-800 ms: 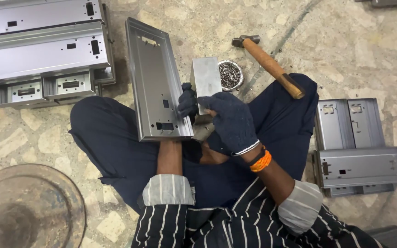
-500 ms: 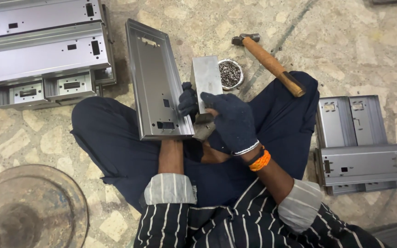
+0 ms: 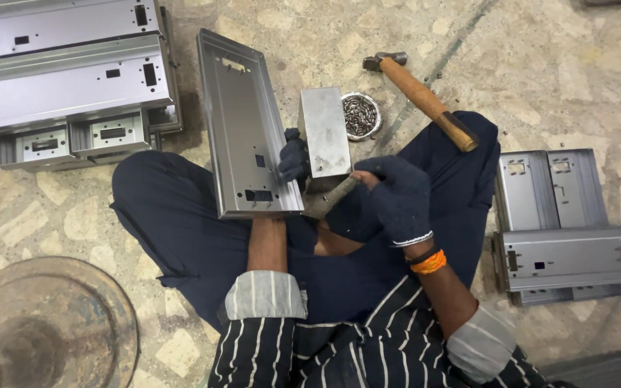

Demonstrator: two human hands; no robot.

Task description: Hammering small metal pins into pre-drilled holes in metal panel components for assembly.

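Wooden-handled hammer (image 3: 425, 100) lies on the stone floor (image 3: 576, 72); bowl of small metal parts (image 3: 361, 115) sits beside it; stacked panels (image 3: 66, 79) lie upper left.

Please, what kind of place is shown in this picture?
Probably a small metal workshop, with work done seated on a stone-chip floor. Stacks of stamped sheet-metal panels lie around, a hammer rests near the knee, and a small bowl of metal fasteners stands by a steel block.

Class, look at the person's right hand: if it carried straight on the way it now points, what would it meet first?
The right hand points up-left, gripping a short wooden-handled tool. Going on, it would probably first meet the upright steel block, then the gloved left hand; depth is unclear.
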